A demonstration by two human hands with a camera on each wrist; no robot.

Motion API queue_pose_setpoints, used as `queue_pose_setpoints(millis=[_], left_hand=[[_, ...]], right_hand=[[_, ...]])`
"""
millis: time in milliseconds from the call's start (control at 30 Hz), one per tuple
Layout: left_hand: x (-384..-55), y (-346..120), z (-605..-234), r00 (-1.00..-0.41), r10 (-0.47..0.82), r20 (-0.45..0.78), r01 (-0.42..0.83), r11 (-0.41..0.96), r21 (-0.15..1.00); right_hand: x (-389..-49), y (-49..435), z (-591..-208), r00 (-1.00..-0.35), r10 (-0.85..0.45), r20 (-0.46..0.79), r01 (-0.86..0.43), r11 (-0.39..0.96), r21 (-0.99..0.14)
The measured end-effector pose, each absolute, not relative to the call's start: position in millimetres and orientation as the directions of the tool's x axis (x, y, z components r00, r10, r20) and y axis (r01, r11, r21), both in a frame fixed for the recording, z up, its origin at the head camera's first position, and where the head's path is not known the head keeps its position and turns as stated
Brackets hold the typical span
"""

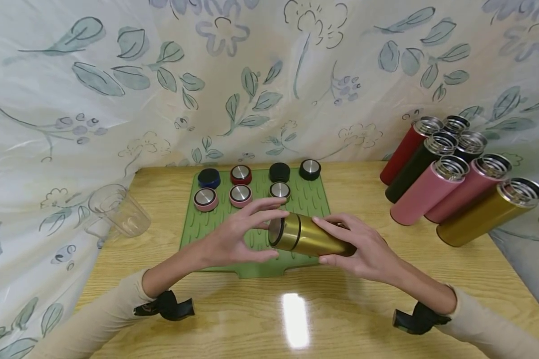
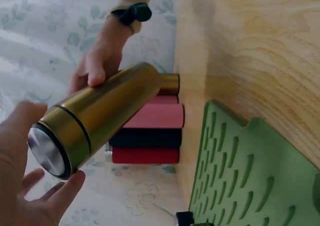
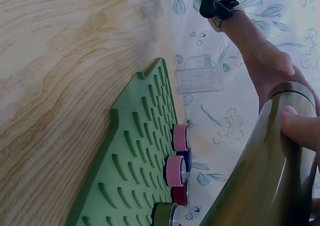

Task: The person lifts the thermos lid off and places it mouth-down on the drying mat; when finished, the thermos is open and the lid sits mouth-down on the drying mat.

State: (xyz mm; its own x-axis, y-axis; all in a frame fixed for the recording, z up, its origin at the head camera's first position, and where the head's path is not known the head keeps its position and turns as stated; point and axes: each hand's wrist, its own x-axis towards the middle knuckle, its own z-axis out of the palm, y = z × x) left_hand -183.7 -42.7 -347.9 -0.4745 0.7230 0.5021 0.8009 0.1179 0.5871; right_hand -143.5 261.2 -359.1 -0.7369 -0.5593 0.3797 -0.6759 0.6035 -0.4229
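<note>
A gold thermos bottle is held tilted above the green mat, its capped end toward the left. My right hand grips its body from the right, thumb on the near side and fingers over the top. The gold lid, with a silver disc on its end, is on the bottle. Around that end my left hand is spread, its fingertips right at the lid's rim and its thumb below, apart from the lid. In the left wrist view the fingers frame the lid without curling tightly around it.
Several lids, among them a blue lid and a pink lid, sit on the green mat. Several uncapped bottles, including a pink bottle, stand at right. A clear pitcher is at left; a floral curtain hangs behind.
</note>
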Motion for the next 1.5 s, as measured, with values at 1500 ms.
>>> queue_pose_setpoints(millis=[1500], left_hand=[[-179.4, -43.6, -346.9, -0.570, 0.742, 0.354, 0.633, 0.122, 0.764]], right_hand=[[-141.8, 260.3, -364.9, -0.725, -0.568, 0.390, -0.689, 0.598, -0.409]])
